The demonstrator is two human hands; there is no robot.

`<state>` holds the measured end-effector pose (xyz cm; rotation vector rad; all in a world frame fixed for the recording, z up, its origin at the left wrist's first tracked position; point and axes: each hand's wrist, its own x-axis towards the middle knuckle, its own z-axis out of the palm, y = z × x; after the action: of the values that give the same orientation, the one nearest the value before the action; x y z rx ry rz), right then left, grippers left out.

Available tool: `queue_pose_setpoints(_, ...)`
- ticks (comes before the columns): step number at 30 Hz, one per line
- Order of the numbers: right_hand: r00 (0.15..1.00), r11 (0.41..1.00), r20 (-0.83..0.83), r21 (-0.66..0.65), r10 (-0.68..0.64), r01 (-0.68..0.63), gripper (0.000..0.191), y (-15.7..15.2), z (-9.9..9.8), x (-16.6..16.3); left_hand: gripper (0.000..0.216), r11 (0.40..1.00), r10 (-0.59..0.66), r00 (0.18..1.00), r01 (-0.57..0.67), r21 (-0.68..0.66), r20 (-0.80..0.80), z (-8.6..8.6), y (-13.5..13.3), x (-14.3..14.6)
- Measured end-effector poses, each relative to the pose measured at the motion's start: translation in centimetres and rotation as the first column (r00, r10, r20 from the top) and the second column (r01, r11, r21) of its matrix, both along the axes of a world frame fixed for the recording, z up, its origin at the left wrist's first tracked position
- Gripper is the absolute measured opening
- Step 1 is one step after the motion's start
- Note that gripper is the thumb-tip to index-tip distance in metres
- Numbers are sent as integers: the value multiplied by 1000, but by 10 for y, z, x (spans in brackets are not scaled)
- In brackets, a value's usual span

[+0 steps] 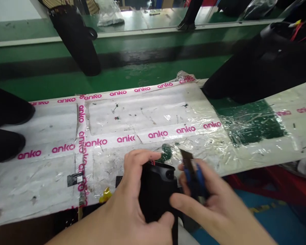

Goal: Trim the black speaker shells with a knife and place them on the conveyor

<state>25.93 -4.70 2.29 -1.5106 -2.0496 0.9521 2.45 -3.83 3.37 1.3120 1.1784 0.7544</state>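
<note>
My left hand (134,200) is wrapped round a black hollow housing (156,194) at the front edge of the table. Its open top faces up, with a small round hole in the rim and a bit of red wire inside. A blue-and-black utility knife (197,180) is gripped in my right hand (216,207), its blade out and pointing up and to the left. The right thumb lies at the side of the housing, and I cannot tell if it touches. The knife and right fingers are slightly blurred.
The white table covering (142,115) carries pink-lettered tape. Black tapered housings stand at left (7,105) and right (260,64); another black housing (79,44) leans at the back. A small black piece (75,179) and yellow scrap (105,195) lie near the front. Behind runs a green ledge (142,69).
</note>
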Motion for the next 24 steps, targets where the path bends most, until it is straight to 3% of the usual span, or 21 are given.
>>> queue_pose_setpoints(2,937,950,-271,-275,-223,146,26,-1,-10,-17,91,998,11,1000,-11,55,1,-8,-7,-7)
queue_pose_setpoints(3,887,906,-332,-382,-321,185,34,-3,-14,-22,91,997,24,1000,-23,73,-19,-13,-11,-10)
queue_pose_setpoints(5,844,852,-340,-472,-414,228,47,-7,-17,-25,93,993,65,996,-58,104,-63,-25,-19,-17)
queue_pose_setpoints(8,820,806,-322,-533,-474,257,61,-8,-13,-22,94,969,130,981,-96,227,-142,-38,-32,-24)
queue_pose_setpoints(11,778,734,-294,-612,-556,293,73,-6,-6,-21,81,933,224,944,-137,332,-241,-42,-47,-31)
queue_pose_setpoints(15,724,666,-282,-676,-629,315,76,-5,-4,-22,78,944,231,915,-130,303,-330,-39,-63,-37)
queue_pose_setpoints(19,678,642,-307,-699,-668,315,80,-7,-7,-19,81,935,221,899,-84,346,-378,-37,-60,-35)
queue_pose_setpoints(24,594,575,-336,-773,-731,269,82,-12,-9,-14,81,915,298,882,-154,373,-366,-45,-56,-37)
